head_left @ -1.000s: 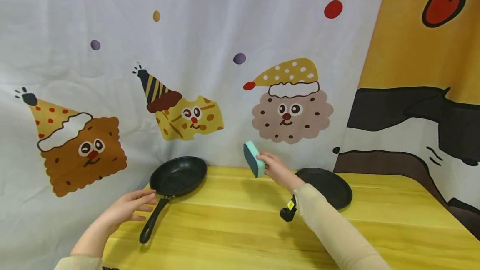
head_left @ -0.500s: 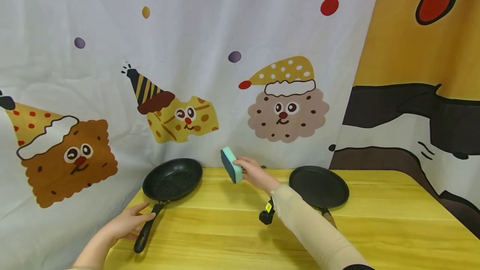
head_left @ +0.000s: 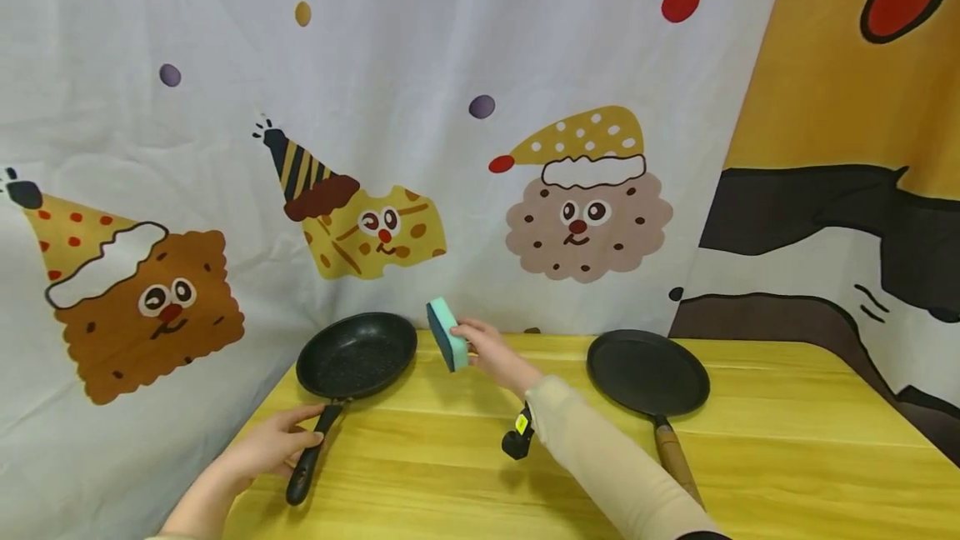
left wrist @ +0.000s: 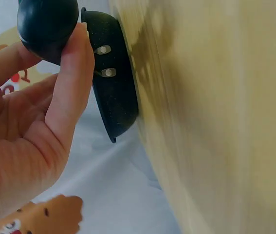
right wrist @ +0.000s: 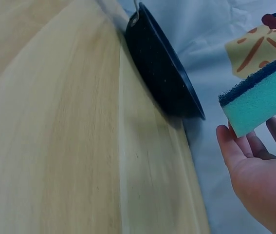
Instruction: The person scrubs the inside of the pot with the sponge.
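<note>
A black frying pan (head_left: 358, 357) with a speckled inside rests at the back left of the wooden table. My left hand (head_left: 273, 444) holds its black handle (head_left: 303, 469) between thumb and fingers; in the left wrist view the handle's rounded end (left wrist: 47, 29) sits in that grip. My right hand (head_left: 495, 352) pinches a sponge (head_left: 447, 333), pale green with a dark scouring side, in the air just right of the pan. In the right wrist view the sponge's dark side (right wrist: 254, 80) is turned toward the pan's outer wall (right wrist: 159, 68).
A flat black griddle pan (head_left: 647, 373) with a wooden handle (head_left: 675, 461) lies on the right of the table (head_left: 420, 473), partly behind my right sleeve (head_left: 600, 448). A curtain (head_left: 405, 107) printed with cartoon snacks hangs along the back and left edges.
My left hand has come down onto the frying pan's handle and taken hold of it. My right hand has carried the sponge leftward toward that pan, uncovering the griddle pan.
</note>
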`<control>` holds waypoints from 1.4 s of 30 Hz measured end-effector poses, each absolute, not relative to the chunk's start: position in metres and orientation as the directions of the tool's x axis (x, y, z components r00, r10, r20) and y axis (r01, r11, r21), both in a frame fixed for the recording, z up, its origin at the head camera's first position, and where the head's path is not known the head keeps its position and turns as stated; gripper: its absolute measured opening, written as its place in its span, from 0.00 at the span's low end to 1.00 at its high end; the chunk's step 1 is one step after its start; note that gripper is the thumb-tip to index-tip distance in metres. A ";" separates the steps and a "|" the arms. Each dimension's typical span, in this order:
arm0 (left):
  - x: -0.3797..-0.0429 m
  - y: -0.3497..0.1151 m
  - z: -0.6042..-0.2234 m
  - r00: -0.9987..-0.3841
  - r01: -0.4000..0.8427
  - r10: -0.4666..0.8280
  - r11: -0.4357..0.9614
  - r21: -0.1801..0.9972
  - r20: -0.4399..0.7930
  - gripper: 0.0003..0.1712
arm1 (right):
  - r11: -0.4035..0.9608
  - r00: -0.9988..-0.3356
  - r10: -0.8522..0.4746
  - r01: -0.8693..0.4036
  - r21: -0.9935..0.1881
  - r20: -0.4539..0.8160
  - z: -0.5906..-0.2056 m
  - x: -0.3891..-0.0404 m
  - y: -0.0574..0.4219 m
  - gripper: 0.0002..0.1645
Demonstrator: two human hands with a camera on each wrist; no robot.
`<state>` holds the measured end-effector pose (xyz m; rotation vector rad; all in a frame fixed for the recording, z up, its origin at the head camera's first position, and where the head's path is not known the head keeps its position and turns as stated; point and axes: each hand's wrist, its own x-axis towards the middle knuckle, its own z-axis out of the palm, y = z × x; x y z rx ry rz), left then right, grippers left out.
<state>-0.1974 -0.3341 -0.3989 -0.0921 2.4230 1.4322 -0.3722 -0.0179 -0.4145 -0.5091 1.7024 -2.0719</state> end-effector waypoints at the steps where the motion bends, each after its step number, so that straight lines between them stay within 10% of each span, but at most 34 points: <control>1: -0.196 -0.331 -0.398 -0.944 -0.221 0.109 0.497 0.839 -0.313 0.40 | -0.179 -0.851 -0.525 0.083 -0.980 0.024 -0.415 -0.372 -0.019 0.39; 42: -0.164 -0.252 -0.394 -0.952 -0.213 -0.017 0.752 0.624 -0.305 0.32 | -0.458 -0.890 -0.456 0.232 -0.858 0.003 -0.442 -0.353 -0.036 0.33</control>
